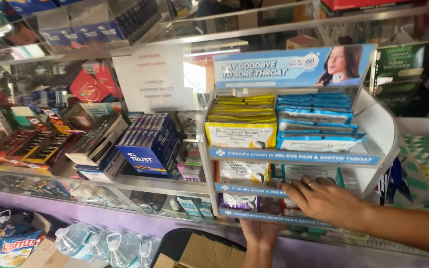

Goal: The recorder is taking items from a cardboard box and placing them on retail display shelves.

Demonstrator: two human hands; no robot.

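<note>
A white tiered display rack (381, 129) stands on a glass counter, holding rows of yellow sachets (241, 133) and blue sachets (319, 141) on its top tier, with more packets on the lower tiers. My right hand (323, 198) reaches in from the right, its fingers spread over the middle tier, touching the front strip beside a pale packet (310, 172). From below, my left hand (260, 233) comes up with its fingers under the rack's bottom edge, near a purple packet (240, 201). Whether either hand grips anything is hidden.
Left of the rack sit a blue box of small packs (150, 146), black and white boxes (95, 144) and trays of dark goods. A paper notice (152, 79) hangs behind. Below the counter are water bottles (100, 245), a snack bag (13, 248) and cardboard boxes (204, 253).
</note>
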